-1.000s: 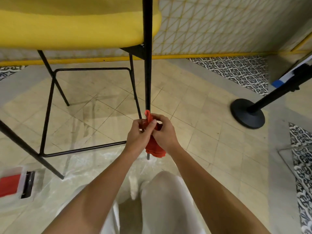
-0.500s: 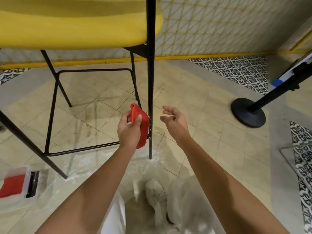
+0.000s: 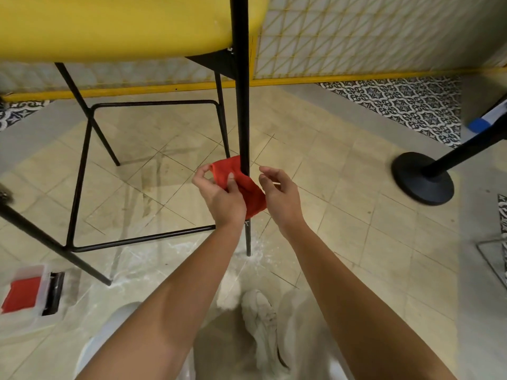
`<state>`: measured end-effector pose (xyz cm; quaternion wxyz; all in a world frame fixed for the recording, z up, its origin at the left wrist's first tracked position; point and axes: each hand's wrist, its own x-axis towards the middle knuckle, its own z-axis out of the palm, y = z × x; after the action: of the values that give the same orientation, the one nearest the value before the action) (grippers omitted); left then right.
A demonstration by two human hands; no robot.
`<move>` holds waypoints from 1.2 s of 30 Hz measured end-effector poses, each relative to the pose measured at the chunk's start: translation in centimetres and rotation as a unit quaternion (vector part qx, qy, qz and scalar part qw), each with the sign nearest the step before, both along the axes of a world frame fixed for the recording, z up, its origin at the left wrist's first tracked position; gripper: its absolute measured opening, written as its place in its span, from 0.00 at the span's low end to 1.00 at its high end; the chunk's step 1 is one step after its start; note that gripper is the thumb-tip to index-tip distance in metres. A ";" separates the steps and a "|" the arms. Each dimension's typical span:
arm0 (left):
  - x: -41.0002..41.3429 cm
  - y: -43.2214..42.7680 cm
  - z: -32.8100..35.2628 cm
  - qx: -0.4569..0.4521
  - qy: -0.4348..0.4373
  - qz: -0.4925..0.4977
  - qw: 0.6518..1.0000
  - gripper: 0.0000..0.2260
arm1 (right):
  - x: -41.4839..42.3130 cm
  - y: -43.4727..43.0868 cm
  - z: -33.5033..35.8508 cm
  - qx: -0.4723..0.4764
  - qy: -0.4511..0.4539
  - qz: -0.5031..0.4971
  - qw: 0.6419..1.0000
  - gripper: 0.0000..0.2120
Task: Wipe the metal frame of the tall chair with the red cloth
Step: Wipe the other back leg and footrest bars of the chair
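The tall chair has a yellow seat [image 3: 115, 26] and a thin black metal frame [image 3: 82, 171]. Its near leg [image 3: 242, 111] runs straight down the middle of the view to the floor. The red cloth [image 3: 236, 178] lies against that leg low down, behind it and spread to its left and right. My left hand [image 3: 222, 198] pinches the cloth with thumb on top. My right hand [image 3: 279, 193] hovers just right of the leg, fingers curled and apart, holding nothing; whether it touches the cloth's edge I cannot tell.
A black stanchion base [image 3: 422, 178] and its post stand on the floor at the right. At the lower left sits a clear plastic box [image 3: 30, 294] with something red inside. My shoe [image 3: 260, 322] is just below the leg. A yellow-trimmed mesh wall [image 3: 356, 37] runs behind.
A second ago both hands gripped the cloth around the leg lower down. The right hand let go; the left hand has now spread the cloth behind the leg, and the right hand came closer.
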<state>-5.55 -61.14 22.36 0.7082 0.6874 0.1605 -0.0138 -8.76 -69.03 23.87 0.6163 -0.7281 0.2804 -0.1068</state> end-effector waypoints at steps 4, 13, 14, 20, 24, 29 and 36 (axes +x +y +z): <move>0.1 -0.3 -0.7 0.066 -0.083 0.027 0.994 0.14 | 0.2 -0.1 -0.5 -0.007 0.007 0.006 1.000 0.10; -1.9 -0.5 -3.6 0.167 -0.145 -0.130 0.966 0.22 | 1.0 -0.1 -2.0 0.009 -0.004 0.011 1.000 0.17; -1.8 -0.4 -4.1 0.178 -0.136 -0.134 0.965 0.21 | 1.0 -0.1 -2.3 0.014 -0.003 0.009 1.000 0.18; -1.1 0.2 -8.0 0.224 -0.068 -0.209 0.950 0.18 | 0.9 0.2 -3.7 0.016 0.020 0.008 1.000 0.19; -0.4 0.9 -9.4 0.265 -0.016 -0.271 0.925 0.18 | 1.0 0.1 -4.2 0.008 0.021 0.011 1.000 0.18; -0.5 1.0 -8.0 0.196 -0.011 -0.240 0.951 0.17 | 0.8 0.3 -4.3 0.010 0.037 0.034 0.999 0.21; -0.8 0.6 -4.6 0.125 -0.085 -0.193 0.969 0.17 | 0.6 -0.1 -4.0 0.023 0.034 0.013 0.999 0.24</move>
<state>-6.31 -60.56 17.77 0.6114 0.7873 -0.0356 -0.0717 -8.20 -69.11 19.92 0.6245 -0.7205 0.2938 -0.0674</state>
